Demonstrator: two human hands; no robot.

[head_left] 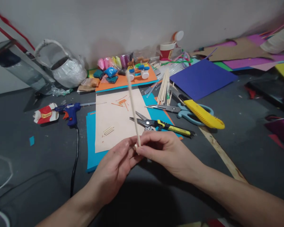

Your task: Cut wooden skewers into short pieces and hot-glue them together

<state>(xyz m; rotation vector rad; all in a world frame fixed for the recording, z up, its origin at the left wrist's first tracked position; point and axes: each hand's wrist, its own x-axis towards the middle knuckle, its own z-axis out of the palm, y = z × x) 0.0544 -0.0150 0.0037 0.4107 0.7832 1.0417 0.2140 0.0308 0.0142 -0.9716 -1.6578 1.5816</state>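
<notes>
A thin wooden stick [133, 108] stands nearly upright, tilted a little left, above the paper. My right hand [167, 153] pinches its lower end between thumb and fingers. Against it, my left hand [117, 165] is closed, its fingertips meeting the right hand at the stick's base. A short pale stick end [136, 146] pokes out between the two hands; what the left fingers grip is partly hidden. Just beyond lie yellow-and-black cutters [165, 125] with their jaws apart. Several short cut stick pieces [108, 130] rest on the cream sheet [118, 116].
A blue glue gun [72, 113] with a black cord lies left. Right of the paper are scissors [180, 109], a yellow utility knife [201, 113] and several wooden sticks [164, 86]. Clay packets [110, 72], a white basket [68, 71] and a paper cup [167, 51] stand behind.
</notes>
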